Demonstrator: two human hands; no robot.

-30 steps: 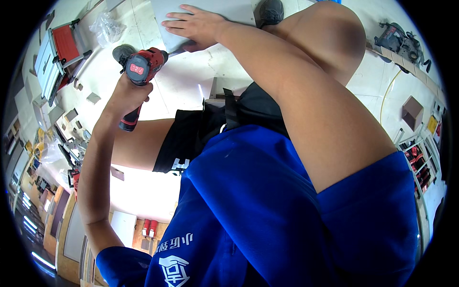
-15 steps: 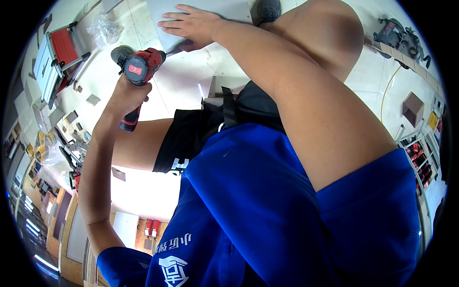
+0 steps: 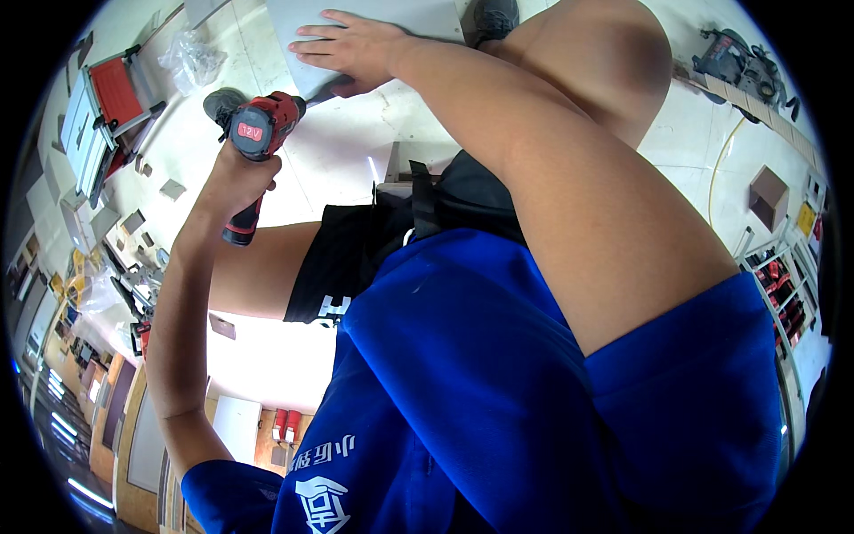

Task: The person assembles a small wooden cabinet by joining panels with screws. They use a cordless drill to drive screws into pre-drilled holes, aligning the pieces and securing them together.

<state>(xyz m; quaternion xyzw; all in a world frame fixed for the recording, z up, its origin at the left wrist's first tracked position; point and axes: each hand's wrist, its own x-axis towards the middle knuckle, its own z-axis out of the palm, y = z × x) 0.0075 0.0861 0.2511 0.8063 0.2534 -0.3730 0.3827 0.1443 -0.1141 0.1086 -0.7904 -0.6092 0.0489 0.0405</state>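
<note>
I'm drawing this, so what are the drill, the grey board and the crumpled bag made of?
The drill looks like hard, dull plastic: smooth moulded red-and-black casing. The board could be coated wood or metal: flat, smooth, grey. The bag seems thin clear plastic: wrinkled, shiny.

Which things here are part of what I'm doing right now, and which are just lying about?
Seemingly in use:
Red-and-black drill, gripped in your left hand
Grey board, under your spread right hand

Apparently just lying about:
Clear plastic bag, upper left
Black machine, upper right
Brown box-shaped piece, far right
</note>
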